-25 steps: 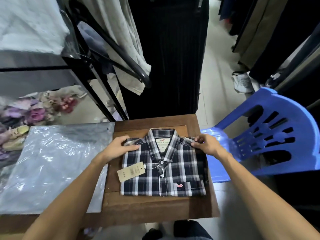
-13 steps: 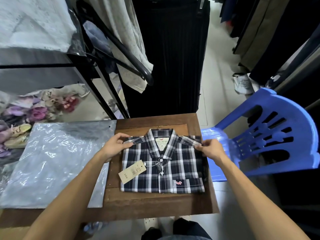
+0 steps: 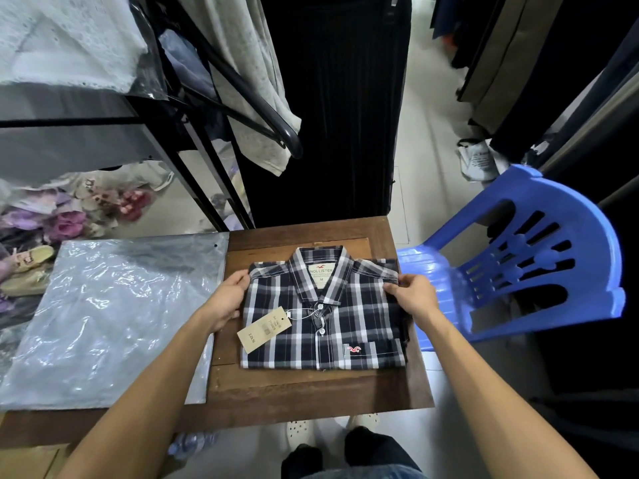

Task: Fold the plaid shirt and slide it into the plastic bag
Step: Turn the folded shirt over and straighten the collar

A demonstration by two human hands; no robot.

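Note:
The navy and white plaid shirt (image 3: 349, 316) lies folded into a neat rectangle on the brown wooden table (image 3: 311, 392), collar away from me, with a tan price tag (image 3: 264, 329) on its left front. My left hand (image 3: 226, 300) grips the shirt's left edge by the shoulder. My right hand (image 3: 413, 297) pinches the right shoulder edge. The clear plastic bag (image 3: 110, 323) lies flat to the left of the shirt, partly over the table's left side.
A blue plastic chair (image 3: 525, 264) stands close against the table's right side. A black clothes rack (image 3: 221, 98) with hanging garments rises behind the table. Shoes and flowers (image 3: 52, 233) lie on the floor at left. My feet show below the table's front edge.
Both hands have slid outward from the collar area to the shirt's side edges and now grip them. The shirt has stayed flat on the table.

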